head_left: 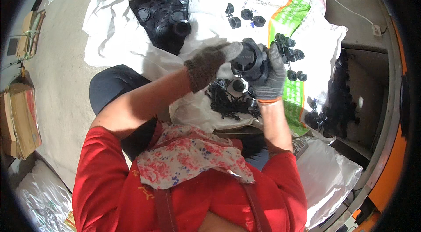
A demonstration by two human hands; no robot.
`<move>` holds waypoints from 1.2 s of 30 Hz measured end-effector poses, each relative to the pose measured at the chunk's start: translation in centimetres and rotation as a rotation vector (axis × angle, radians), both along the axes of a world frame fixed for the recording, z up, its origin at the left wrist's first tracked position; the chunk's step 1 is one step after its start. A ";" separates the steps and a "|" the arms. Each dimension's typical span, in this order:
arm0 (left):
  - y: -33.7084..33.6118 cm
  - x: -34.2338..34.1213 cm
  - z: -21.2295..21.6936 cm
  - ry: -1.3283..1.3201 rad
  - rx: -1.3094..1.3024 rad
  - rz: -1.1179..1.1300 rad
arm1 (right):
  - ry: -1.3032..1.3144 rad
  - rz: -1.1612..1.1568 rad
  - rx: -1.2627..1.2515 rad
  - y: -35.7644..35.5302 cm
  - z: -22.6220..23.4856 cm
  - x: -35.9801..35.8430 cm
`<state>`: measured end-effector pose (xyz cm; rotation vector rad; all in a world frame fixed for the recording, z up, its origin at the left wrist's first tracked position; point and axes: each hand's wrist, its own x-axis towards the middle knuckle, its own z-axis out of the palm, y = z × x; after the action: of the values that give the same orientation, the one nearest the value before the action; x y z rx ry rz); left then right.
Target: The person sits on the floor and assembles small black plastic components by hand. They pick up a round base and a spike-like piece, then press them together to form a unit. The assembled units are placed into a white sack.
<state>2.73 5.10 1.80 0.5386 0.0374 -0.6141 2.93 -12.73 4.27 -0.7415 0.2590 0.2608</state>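
Note:
A round black plastic part (251, 62) is held up in front of me between both gloved hands. My left hand (209, 64), in a grey knit glove, pinches its left edge with the fingertips. Around its right side curls my right hand (272, 76), in a grey glove with an orange cuff. Under the hands lies a heap of small thin black pieces (226, 100) on white sacking. More black round parts (290, 52) sit loose on a green and white sack to the right.
An open white sack (109, 30) at the upper left holds several black round parts (164, 14). Cardboard boxes (19, 118) stand at the far left on the floor. Another pile of black parts (340, 104) lies at the right beside a white bag (329, 175).

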 end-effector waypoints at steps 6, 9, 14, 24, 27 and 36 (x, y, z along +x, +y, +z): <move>0.0 0.8 1.0 -0.482 0.727 -0.081 | -0.381 -0.260 -0.909 3.8 -2.0 0.9; 0.4 0.4 -0.6 -1.140 1.457 0.207 | -0.425 0.003 -1.120 2.4 -6.5 1.5; 3.8 2.4 0.9 -1.465 1.896 0.622 | -0.531 0.308 -1.579 -2.4 -11.2 3.7; 3.6 1.7 0.6 -1.034 1.634 0.391 | 0.216 0.481 -2.222 -17.0 -27.6 10.0; 3.3 1.3 0.8 -0.911 1.549 0.331 | 0.336 0.662 -2.070 -10.9 -25.4 9.4; -0.9 -0.1 -0.6 0.230 0.602 -0.109 | -0.629 0.125 -1.621 -5.9 -11.1 -0.1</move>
<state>2.63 4.19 1.16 1.0534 0.4228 -0.7712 2.85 -18.60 -6.86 -2.3846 -0.2612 -0.1472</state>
